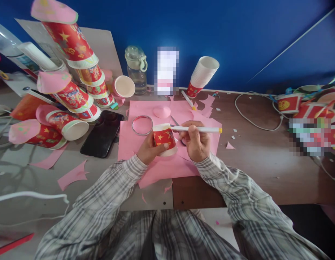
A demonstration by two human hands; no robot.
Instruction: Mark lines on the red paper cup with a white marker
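Note:
My left hand [149,148] is wrapped round a red printed paper cup [164,140], which shows a white band at its upper end. In my right hand [196,143] lies a white marker [208,129] with a yellow end pointing right. Its tip is at the cup's upper edge; whether it touches I cannot tell. Below both hands are sheets of pink paper [156,168]. A roll of tape [142,125] rests on the paper to the left, and a pink paper piece [161,111] lies behind the cup. Scissors, partly hidden by my right hand, lie on the paper.
Red cups with pink cone tops [72,90] stand and lie at the left, beside a black phone [101,133]. Toward the wall are a water bottle [136,70], a blurred-out bright screen [167,70] and stacked paper cups [202,74]. A white cable [251,121] curves at the right.

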